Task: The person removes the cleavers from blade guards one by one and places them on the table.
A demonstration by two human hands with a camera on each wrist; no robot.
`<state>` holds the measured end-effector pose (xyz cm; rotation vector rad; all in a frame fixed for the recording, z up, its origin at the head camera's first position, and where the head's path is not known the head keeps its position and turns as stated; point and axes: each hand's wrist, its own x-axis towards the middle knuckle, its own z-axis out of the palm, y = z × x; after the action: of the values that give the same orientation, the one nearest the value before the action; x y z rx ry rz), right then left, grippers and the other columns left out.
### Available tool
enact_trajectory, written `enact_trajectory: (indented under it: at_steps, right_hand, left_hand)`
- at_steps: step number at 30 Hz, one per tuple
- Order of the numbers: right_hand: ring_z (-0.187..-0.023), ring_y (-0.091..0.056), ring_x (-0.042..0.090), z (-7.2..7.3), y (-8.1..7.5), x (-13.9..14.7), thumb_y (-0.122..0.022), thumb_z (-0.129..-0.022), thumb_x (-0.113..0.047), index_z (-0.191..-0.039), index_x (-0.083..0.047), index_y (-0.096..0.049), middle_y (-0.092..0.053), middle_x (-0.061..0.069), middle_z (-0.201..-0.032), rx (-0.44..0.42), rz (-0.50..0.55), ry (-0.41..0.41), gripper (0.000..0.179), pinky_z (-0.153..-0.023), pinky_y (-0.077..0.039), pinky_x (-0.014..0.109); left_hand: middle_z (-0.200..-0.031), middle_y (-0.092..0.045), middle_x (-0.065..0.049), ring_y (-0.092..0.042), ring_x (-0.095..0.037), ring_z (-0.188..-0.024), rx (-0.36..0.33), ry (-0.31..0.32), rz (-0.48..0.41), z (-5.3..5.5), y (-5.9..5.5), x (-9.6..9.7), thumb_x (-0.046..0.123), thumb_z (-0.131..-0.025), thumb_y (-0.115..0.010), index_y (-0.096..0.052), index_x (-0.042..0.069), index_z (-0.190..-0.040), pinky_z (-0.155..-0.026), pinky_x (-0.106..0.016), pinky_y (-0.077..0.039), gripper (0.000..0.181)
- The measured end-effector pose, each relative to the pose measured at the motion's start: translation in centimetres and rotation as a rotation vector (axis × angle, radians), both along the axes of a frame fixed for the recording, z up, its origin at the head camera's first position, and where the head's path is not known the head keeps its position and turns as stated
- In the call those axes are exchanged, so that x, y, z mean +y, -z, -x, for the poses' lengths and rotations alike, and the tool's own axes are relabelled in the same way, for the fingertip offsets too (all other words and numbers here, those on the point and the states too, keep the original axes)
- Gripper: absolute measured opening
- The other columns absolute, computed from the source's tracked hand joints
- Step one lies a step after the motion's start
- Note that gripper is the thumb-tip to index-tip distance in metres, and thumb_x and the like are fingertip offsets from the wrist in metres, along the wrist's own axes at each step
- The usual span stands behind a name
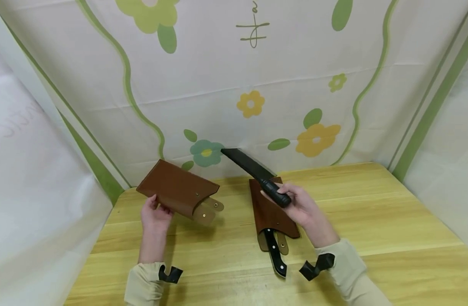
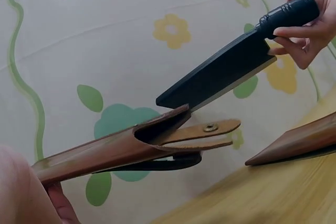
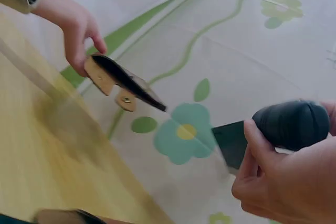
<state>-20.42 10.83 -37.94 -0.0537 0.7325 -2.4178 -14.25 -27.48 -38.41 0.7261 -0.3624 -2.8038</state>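
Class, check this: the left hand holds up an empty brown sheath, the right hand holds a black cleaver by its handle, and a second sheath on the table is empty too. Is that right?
Not quite. The second sheath on the table is not empty: the head view shows a black riveted knife handle sticking out of it. The rest stands: left hand holds the empty sheath, right hand the cleaver.

Head view: high up, looking forward and down across the table (image 1: 372, 221) toward the floral backdrop (image 1: 257, 85) at 12 o'clock, both hands in frame. Left wrist view: low and close behind the sheath (image 2: 115, 150), facing toward 2 o'clock, catching the knife (image 2: 231, 61). Right wrist view: right up against the knife handle (image 3: 289, 124), facing 10 o'clock toward the sheath (image 3: 123, 82). Shared by all three: knife, sheath, backdrop.
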Motion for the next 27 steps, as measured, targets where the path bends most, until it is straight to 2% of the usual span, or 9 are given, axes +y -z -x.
enact_trajectory:
  at_steps: [2,4,6,8,10,12,19,23,27]
  right_hand:
    - [-0.123,-0.061,0.033,-0.3,0.3,-0.4,-0.04,-0.091,0.014,-0.162,0.003,0.009,0.009,0.022,-0.169,0.02,-0.013,-0.053,0.087,-0.095,-0.054,0.024]
    - [-0.115,-0.067,0.029,-0.5,0.6,-0.9,-0.042,-0.091,0.015,-0.162,0.006,0.0,0.006,0.021,-0.17,0.053,-0.038,-0.094,0.083,-0.087,-0.054,0.019]
    - [-0.116,-0.066,0.026,-0.7,0.9,-1.3,-0.042,-0.09,0.016,-0.158,0.006,-0.02,0.001,0.022,-0.169,0.096,-0.082,-0.108,0.073,-0.085,-0.053,0.018]
    - [-0.12,-0.063,0.025,-0.8,1.2,-1.7,-0.042,-0.089,0.016,-0.145,0.003,-0.038,-0.005,0.024,-0.168,0.146,-0.139,-0.108,0.058,-0.087,-0.052,0.02]
    - [-0.125,-0.059,0.026,-0.9,1.6,-2.1,-0.044,-0.088,0.015,-0.13,0.0,-0.047,-0.013,0.026,-0.164,0.184,-0.203,-0.1,0.045,-0.09,-0.05,0.022]
    - [-0.128,-0.056,0.029,-1.0,1.9,-2.5,-0.046,-0.086,0.014,-0.124,-0.001,-0.048,-0.022,0.029,-0.16,0.221,-0.265,-0.099,0.04,-0.092,-0.049,0.024]
    - [-0.119,-0.061,0.032,-1.9,2.8,-4.6,-0.054,-0.083,0.014,-0.133,0.009,-0.04,-0.05,0.028,-0.137,0.259,-0.405,-0.059,0.052,-0.094,-0.048,0.032]
    - [-0.108,-0.06,0.025,-2.4,3.4,-5.5,-0.055,-0.084,0.012,-0.134,0.012,-0.042,-0.053,0.023,-0.13,0.244,-0.441,-0.06,0.052,-0.091,-0.05,0.032]
    - [-0.111,-0.055,0.027,-3.0,3.9,-6.4,-0.055,-0.085,0.01,-0.14,0.017,-0.038,-0.047,0.027,-0.139,0.221,-0.474,-0.072,0.059,-0.091,-0.05,0.03]
  left_hand:
    - [-0.09,-0.06,-0.005,-0.055,-0.017,-0.089,-0.004,0.033,0.024,0.0,0.0,0.0,0.015,-0.11,-0.045,-0.051,0.01,-0.09,-0.084,-0.029,-0.039,0.022]
    - [-0.089,-0.061,-0.005,-0.056,-0.017,-0.09,0.005,0.067,0.048,0.0,0.0,0.1,0.014,-0.11,-0.044,-0.051,0.011,-0.091,-0.087,-0.029,-0.038,0.021]
    - [-0.089,-0.061,-0.005,-0.056,-0.017,-0.091,0.014,0.098,0.07,0.2,0.0,0.2,0.013,-0.11,-0.042,-0.05,0.011,-0.095,-0.088,-0.029,-0.038,0.017]
    - [-0.089,-0.06,-0.005,-0.056,-0.017,-0.091,0.017,0.122,0.097,0.3,-0.1,0.4,0.009,-0.11,-0.041,-0.049,0.01,-0.099,-0.088,-0.029,-0.04,0.014]
    - [-0.089,-0.058,-0.005,-0.055,-0.017,-0.088,0.011,0.142,0.134,0.6,-0.1,0.5,0.006,-0.109,-0.04,-0.046,0.009,-0.102,-0.085,-0.028,-0.041,0.01]
    - [-0.089,-0.058,-0.005,-0.055,-0.016,-0.087,0.003,0.168,0.189,0.7,0.0,0.7,0.003,-0.108,-0.039,-0.044,0.009,-0.106,-0.085,-0.027,-0.042,0.008]
    - [-0.095,-0.066,-0.001,-0.062,-0.012,-0.091,-0.04,0.24,0.363,0.9,0.1,1.2,0.006,-0.11,-0.045,-0.046,0.01,-0.119,-0.09,-0.023,-0.048,0.011]
    - [-0.095,-0.067,0.003,-0.062,-0.01,-0.092,-0.032,0.272,0.495,1.3,0.9,1.8,0.004,-0.109,-0.044,-0.052,0.01,-0.117,-0.091,-0.022,-0.049,0.012]
    - [-0.092,-0.069,0.007,-0.062,-0.008,-0.09,-0.031,0.292,0.668,1.8,1.9,2.2,0.002,-0.108,-0.045,-0.057,0.008,-0.114,-0.089,-0.021,-0.049,0.014]
